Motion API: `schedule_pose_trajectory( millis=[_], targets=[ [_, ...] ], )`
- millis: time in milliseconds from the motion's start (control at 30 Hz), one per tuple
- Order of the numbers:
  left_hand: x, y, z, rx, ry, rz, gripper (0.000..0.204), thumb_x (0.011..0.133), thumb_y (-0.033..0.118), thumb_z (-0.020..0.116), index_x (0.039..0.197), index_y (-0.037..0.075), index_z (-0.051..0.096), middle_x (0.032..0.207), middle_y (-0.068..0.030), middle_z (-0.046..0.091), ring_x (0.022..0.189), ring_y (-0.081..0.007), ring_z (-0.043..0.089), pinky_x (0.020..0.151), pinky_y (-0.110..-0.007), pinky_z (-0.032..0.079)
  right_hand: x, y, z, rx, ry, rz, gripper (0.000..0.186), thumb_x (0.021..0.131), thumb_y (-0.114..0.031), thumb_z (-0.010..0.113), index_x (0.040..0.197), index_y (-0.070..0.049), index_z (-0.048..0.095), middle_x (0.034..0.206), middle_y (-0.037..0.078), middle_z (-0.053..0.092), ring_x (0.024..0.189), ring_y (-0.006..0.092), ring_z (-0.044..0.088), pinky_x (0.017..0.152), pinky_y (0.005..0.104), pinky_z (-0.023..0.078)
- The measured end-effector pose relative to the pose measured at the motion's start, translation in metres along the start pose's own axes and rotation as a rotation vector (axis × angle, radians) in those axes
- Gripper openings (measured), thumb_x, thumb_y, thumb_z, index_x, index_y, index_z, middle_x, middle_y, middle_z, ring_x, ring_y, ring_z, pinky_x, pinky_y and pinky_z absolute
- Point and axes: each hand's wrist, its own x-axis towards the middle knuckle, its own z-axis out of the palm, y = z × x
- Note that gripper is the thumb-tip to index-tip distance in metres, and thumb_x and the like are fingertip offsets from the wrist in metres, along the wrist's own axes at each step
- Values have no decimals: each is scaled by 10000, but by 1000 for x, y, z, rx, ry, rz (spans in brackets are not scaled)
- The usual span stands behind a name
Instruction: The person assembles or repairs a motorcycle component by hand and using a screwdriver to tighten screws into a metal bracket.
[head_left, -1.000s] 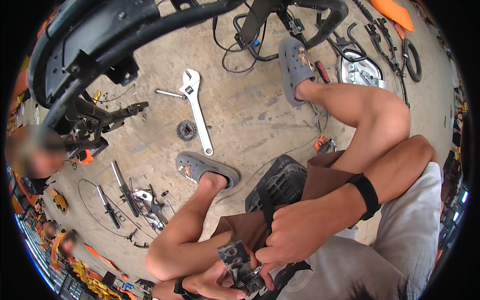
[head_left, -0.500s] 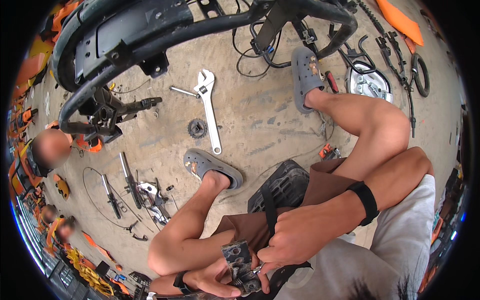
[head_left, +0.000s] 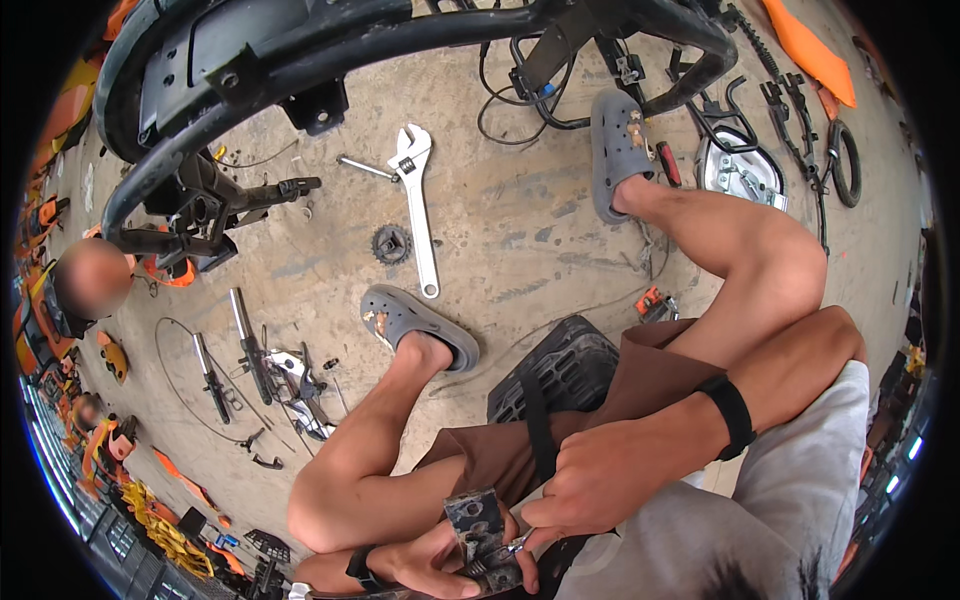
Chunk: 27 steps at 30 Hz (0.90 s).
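In my lap, my left hand [head_left: 432, 562] is closed around a worn dark metal bracket [head_left: 474, 516] with holes in its plate. My right hand [head_left: 592, 482] is closed too, its fingertips pinching a small shiny metal piece [head_left: 516, 546] against the bracket's side. Most of that piece is hidden by my fingers, so its kind is unclear. Beyond my feet a large silver adjustable wrench [head_left: 420, 215] lies on the floor, with a toothed black sprocket [head_left: 391, 244] beside it.
A black tubular frame [head_left: 330, 85] spans the far side above the floor. Metal tubes and levers [head_left: 290, 380] lie at left, and a red-handled tool [head_left: 668, 163] sits by my right foot. A black ribbed plastic part [head_left: 555, 370] rests between my legs. Another person [head_left: 95, 280] is at far left.
The view has shifted slightly. Both hands stay at the bracket with nearly the same grip, and the small metal piece remains at its side.
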Motion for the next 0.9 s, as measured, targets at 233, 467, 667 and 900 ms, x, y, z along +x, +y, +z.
schedule_pose_trajectory(
  millis=[233, 467, 667, 900],
  targets=[
    [-4, 4, -4, -8, 21, 40, 844, 650, 521, 569, 1220, -92, 458, 1039, -317, 602, 787, -365, 557, 603, -371, 419, 5, 2, 6, 35, -39, 55, 363, 900, -376, 605, 733, -54, 604, 611, 174, 610, 619, 372, 639, 564, 458, 508],
    [-7, -3, -7, 4, -9, 55, 798, 676, 456, 568, 1233, -101, 440, 1025, -325, 605, 751, -348, 563, 546, -346, 417, 4, 7, 16, 119, -53, 218, 373, 881, -406, 629, 723, -68, 621, 642, 181, 629, 669, 387, 653, 609, 481, 520],
    [-9, -8, -6, -1, -11, 70, 760, 698, 401, 567, 1244, -108, 425, 1013, -332, 607, 719, -333, 569, 498, -324, 415, 2, 7, 7, 72, -48, 104, 361, 928, -345, 566, 731, -45, 603, 619, 174, 611, 608, 379, 628, 543, 462, 495],
    [-7, 30, -11, 1, 109, 81, 718, 724, 336, 566, 1257, -117, 407, 999, -341, 609, 683, -316, 576, 441, -298, 413, 0, 22, 11, -110, 19, -58, 349, 973, -286, 510, 761, -17, 576, 573, 171, 578, 509, 361, 591, 456, 427, 467]
  ],
)
